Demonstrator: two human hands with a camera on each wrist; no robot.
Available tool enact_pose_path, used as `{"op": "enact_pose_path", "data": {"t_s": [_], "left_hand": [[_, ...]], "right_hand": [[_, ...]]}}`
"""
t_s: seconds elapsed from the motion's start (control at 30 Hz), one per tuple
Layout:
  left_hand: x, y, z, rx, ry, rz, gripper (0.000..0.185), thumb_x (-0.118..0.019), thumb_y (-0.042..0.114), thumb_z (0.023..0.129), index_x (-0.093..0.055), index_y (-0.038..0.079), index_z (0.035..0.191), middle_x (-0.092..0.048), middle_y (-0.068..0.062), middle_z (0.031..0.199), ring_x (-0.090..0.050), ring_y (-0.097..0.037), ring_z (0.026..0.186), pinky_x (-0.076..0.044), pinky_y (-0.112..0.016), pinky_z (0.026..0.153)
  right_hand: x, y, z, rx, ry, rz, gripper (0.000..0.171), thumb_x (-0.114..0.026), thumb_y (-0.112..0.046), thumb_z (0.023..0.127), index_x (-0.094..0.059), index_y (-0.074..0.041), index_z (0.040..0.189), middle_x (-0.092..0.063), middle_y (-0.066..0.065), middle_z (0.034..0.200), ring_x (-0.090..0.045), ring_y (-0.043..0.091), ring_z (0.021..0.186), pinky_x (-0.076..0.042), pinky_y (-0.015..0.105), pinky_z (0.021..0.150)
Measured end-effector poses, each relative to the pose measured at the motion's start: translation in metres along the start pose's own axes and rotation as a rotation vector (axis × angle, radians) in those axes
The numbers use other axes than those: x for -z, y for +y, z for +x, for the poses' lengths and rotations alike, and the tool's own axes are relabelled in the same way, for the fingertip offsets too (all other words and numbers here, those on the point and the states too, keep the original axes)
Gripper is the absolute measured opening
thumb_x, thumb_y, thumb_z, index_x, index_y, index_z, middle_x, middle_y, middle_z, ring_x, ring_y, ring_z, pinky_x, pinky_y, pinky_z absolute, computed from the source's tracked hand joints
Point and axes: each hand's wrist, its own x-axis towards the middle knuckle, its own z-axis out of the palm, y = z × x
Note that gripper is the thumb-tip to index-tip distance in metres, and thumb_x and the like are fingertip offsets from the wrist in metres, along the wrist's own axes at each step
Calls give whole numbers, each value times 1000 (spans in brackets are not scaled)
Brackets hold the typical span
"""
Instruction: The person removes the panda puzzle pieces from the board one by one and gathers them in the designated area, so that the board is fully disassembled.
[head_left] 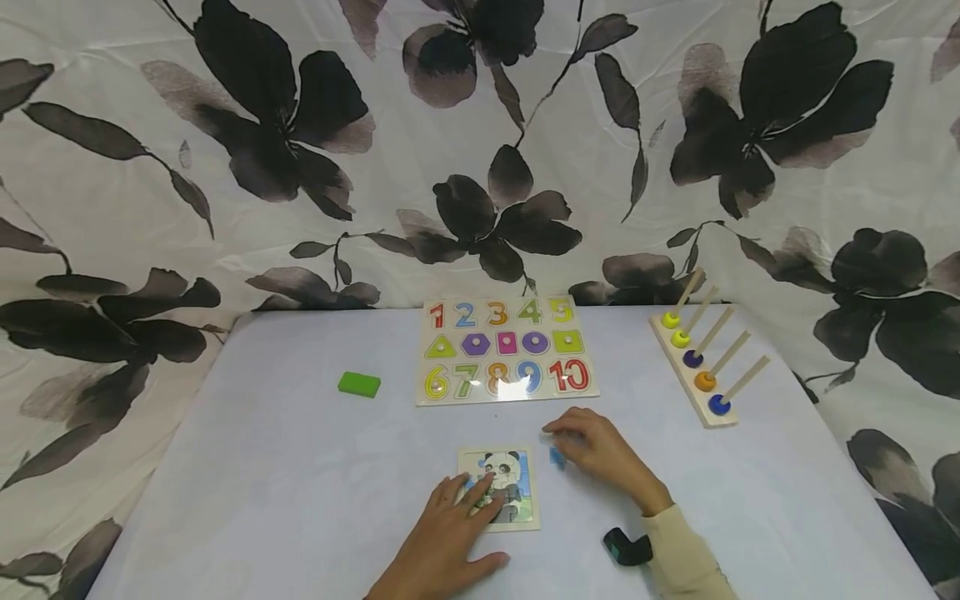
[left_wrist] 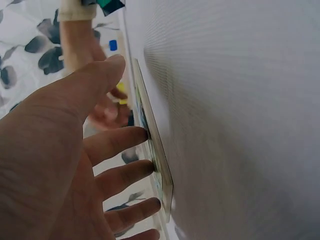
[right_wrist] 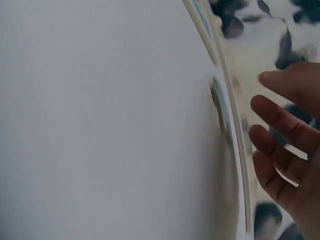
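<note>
Desk (head_left: 225,500), white-topped, is carrying the whole setup. Nearest, the left hand (head_left: 438,533) is resting its fingers, spread wide, on the panda puzzle (head_left: 512,496). Just right of the puzzle, a small blue piece (head_left: 557,457) is lying on the desk, partly hidden by the right hand (head_left: 600,450) in the head view; that hand's fingers are bending slightly, standing apart and apparently holding nothing. For sound handling, the left fingers should be pressing the puzzle flat without covering its picture. Any pinch should be meeting opposite edges of the piece, so that it is not skidding. Farther off, a green block (head_left: 359,384) and a number board (head_left: 491,358) are lying left and centre, a peg rack (head_left: 699,400) is standing right, and a floral cloth (head_left: 450,133) is hanging behind.
</note>
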Motion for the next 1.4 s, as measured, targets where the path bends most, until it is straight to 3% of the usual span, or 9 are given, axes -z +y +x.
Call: {"op": "enact_pose_path", "data": {"t_s": [0.23, 0.5, 0.83, 1.4], "left_hand": [[0, -2, 1, -47, 38, 55, 71, -51, 69, 86, -51, 24, 140, -37, -3, 152, -36, -39, 136, -21, -63, 110], [0, 0, 2, -42, 20, 68, 70, -52, 69, 85, -52, 24, 139, -40, -1, 151, -38, -38, 135, -23, -63, 110], [0, -2, 0, -48, 29, 80, 69, -52, 68, 85, -52, 25, 139, -40, -2, 150, -39, -38, 134, -23, -63, 109], [0, -2, 1, -60, 40, 80, 70, -51, 69, 85, -55, 21, 136, -47, 2, 145, -42, -40, 130, -26, -63, 108]], "right_hand": [[-32, -32, 23, 133, -118, -93, 16, -69, -14, 88, -74, -15, 103, -64, -9, 104, -53, 10, 99, -47, 35, 90], [-54, -37, 33, 177, -131, -131, 13, -68, -14, 87, -76, -18, 97, -62, -7, 106, -49, 10, 98, -45, 34, 88], [-57, -42, 33, 171, -135, -154, 13, -70, -16, 87, -77, -20, 97, -63, -4, 109, -48, 12, 99, -43, 36, 88], [-61, -40, 32, 152, -125, -100, 19, -61, -8, 89, -76, -19, 95, -60, -5, 111, -47, 11, 101, -43, 37, 90]]}}
